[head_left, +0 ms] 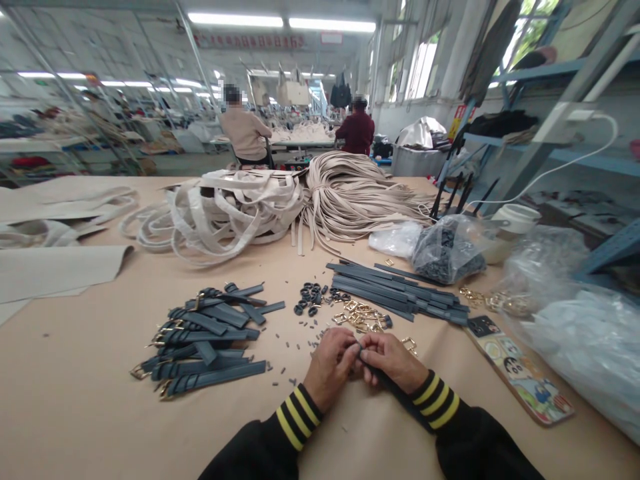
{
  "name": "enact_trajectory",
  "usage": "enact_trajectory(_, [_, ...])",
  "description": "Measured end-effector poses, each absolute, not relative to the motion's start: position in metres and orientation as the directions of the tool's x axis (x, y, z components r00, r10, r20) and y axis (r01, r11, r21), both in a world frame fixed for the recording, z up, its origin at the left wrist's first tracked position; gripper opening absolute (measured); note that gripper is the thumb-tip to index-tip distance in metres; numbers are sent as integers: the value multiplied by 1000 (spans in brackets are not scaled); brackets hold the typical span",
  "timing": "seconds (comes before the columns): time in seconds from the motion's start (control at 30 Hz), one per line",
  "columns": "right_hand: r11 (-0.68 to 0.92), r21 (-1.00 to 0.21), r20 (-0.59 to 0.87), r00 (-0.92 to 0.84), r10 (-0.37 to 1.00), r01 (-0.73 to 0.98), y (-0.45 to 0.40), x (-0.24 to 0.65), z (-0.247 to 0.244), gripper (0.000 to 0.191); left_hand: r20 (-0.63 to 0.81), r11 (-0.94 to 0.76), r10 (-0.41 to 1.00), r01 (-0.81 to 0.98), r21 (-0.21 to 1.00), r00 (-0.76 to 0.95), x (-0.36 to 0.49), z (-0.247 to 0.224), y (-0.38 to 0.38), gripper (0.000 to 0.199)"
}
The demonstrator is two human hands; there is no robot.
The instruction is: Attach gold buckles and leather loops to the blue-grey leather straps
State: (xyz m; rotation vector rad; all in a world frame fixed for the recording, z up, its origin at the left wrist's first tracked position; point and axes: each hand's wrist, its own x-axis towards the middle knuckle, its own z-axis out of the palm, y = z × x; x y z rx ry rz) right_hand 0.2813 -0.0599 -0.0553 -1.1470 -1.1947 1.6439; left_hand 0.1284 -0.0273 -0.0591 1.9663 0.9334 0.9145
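Note:
My left hand and my right hand meet low in the middle of the view, fingers pinched on the end of one dark strap. The strap runs back under my right wrist. Between the fingertips the strap's end is mostly hidden. Just beyond my hands lie gold buckles and small black loops. A bundle of flat dark straps is behind them to the right. Buckled dark straps are piled to the left, with tiny dark pieces scattered between.
Beige strips and looped pale straps lie at the back of the table. On the right are a phone, a bag of dark parts, a paper cup and clear plastic bags. Two people sit beyond.

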Motion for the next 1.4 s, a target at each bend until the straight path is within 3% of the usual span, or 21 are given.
enact_trajectory(0.33, [-192, -980, -163, -343, 925, -50, -63, 280, -56, 31, 202, -456, 830, 425, 782, 520, 127, -64, -34, 22])
enact_trajectory(0.53, [-227, -974, -206, -345, 916, -19, -64, 285, -56, 22, 271, -520, 827, 486, 702, 493, 123, -64, -27, 24])
enact_trajectory(0.6, [-257, -966, -246, -291, 924, 2, -63, 288, -54, 18, 314, -534, 837, 547, 645, 447, 116, -59, -17, 21])
enact_trajectory(0.73, [-343, -939, -343, -197, 918, 38, -61, 292, -51, 23, 359, -501, 857, 758, 417, 369, 101, -46, 12, 13])
enact_trajectory(0.8, [-334, -941, -336, -213, 918, 43, -60, 293, -50, 28, 271, -430, 896, 842, 326, 353, 99, -43, 25, 11])
enact_trajectory(0.9, [-320, -947, -312, -253, 916, 8, -60, 293, -50, 32, 114, -347, 938, 893, 288, 328, 100, -44, 40, 9])
enact_trajectory(1.07, [-328, -944, -309, -273, 911, -26, -60, 293, -49, 31, 60, -318, 946, 879, 354, 318, 102, -48, 45, 7])
enact_trajectory(1.13, [-305, -951, -279, -273, 921, -58, -60, 292, -49, 29, 49, -325, 935, 798, 508, 350, 103, -46, 39, 7])
enact_trajectory(1.23, [-242, -966, -212, -248, 945, -93, -60, 291, -48, 24, -32, -163, 895, 391, 906, 446, 108, -42, 19, 14])
enact_trajectory(1.27, [-226, -969, -197, -247, 949, -97, -60, 291, -47, 23, -64, -58, 872, 232, 971, 485, 112, -41, 11, 18])
enact_trajectory(1.4, [-241, -968, -213, -269, 939, -74, -61, 290, -45, 20, -162, 221, 841, -56, 974, 516, 125, -42, -11, 26])
